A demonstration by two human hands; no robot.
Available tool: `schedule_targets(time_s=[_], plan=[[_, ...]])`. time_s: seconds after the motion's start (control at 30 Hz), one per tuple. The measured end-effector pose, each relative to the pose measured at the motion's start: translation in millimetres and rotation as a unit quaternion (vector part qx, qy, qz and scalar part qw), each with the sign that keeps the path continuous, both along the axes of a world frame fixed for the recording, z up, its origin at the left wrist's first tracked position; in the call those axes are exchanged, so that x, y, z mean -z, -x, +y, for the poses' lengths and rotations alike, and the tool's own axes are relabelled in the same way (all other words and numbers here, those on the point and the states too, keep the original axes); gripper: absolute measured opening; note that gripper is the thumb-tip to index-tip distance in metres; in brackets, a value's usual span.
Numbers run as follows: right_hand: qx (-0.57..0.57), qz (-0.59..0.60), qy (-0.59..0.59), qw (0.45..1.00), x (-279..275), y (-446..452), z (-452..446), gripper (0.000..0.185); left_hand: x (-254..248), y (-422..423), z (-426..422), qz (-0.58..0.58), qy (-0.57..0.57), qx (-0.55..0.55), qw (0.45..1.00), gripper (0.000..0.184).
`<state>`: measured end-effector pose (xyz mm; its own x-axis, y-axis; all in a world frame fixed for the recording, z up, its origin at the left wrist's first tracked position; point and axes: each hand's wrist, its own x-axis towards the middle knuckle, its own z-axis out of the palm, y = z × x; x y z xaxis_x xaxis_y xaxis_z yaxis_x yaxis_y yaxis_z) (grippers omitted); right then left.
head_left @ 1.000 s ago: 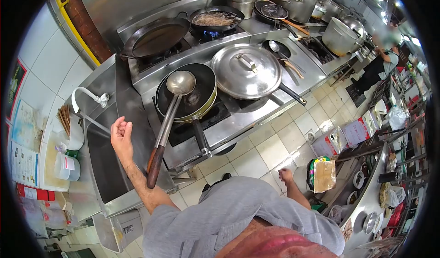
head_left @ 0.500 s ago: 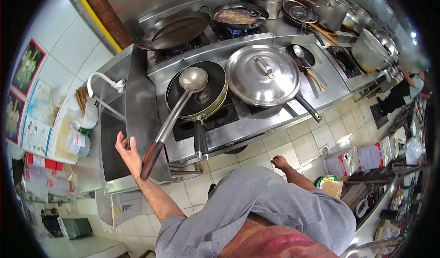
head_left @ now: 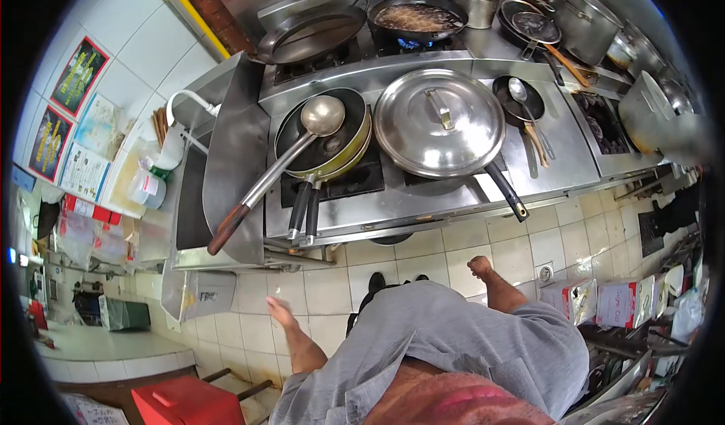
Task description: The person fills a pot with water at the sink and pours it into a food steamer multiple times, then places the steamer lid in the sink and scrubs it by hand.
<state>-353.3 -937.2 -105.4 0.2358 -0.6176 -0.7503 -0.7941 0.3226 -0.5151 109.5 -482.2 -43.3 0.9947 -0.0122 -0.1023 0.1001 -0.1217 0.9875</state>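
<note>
My left hand (head_left: pixel 282 313) hangs over the floor, left of my body, slightly smeared by motion. Its fingers look stretched out and hold nothing visible. On the other side, my right hand (head_left: pixel 479 267) is low beside my body with its fingers curled in and nothing showing in them. A large ladle (head_left: pixel 323 116) rests across a frying pan (head_left: pixel 355 134) on the front burner, its wooden handle sticking out toward the sink. Two black handles (head_left: pixel 306 206) project from that pan's place, so pans seem stacked. To the right, a big steel lid (head_left: pixel 440 134) covers a long-handled pan.
On a lit back burner, a wok (head_left: pixel 419 18) holds bubbling oil. Beside it sits a wide empty pan (head_left: pixel 317 36). A small pan (head_left: pixel 517 96) with a spoon stands right. The sink tap (head_left: pixel 189 104) is left; a red box (head_left: pixel 189 402) is lower left.
My left hand has dropped from beside the ladle's handle to low over the floor. The view has turned left; the ladle and pans stay put. The right hand remains low.
</note>
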Motion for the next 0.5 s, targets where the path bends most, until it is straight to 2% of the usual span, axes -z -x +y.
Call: schedule_targets(time_s=[0.03,0.07,0.13,0.17,0.23,0.33,0.37,0.4,0.47,0.5], plan=[[-0.102,0.036,0.021,0.994,8,-3,-2,0.020,8,45,11,0.154,0.021,0.025,0.987,0.041],[-0.109,0.034,0.015,0.993,26,-4,-2,0.020,41,79,34,0.280,-0.050,0.009,0.959,0.042],[-0.355,0.054,0.119,0.926,63,-6,-3,0.027,82,156,78,0.481,0.019,0.042,0.875,0.039],[-0.357,0.051,0.117,0.925,57,-13,0,0.027,83,184,89,0.522,-0.005,0.051,0.851,0.038],[-0.232,0.023,0.079,0.969,32,-34,5,0.026,90,223,92,0.519,-0.076,0.062,0.849,0.036],[-0.191,-0.042,0.090,0.977,20,-52,2,0.022,94,240,92,0.478,-0.134,0.054,0.867,0.035],[-0.245,-0.051,0.076,0.965,16,-58,-5,0.025,96,235,90,0.458,-0.141,0.048,0.876,0.036],[-0.249,-0.051,0.078,0.964,22,-62,-10,0.025,95,227,88,0.435,-0.146,0.042,0.888,0.037],[-0.306,-0.078,0.143,0.938,33,-73,-21,0.028,93,200,77,0.380,-0.139,0.027,0.914,0.039],[-0.262,-0.027,0.132,0.956,18,-81,-21,0.027,91,186,70,0.357,-0.129,0.023,0.925,0.041]])
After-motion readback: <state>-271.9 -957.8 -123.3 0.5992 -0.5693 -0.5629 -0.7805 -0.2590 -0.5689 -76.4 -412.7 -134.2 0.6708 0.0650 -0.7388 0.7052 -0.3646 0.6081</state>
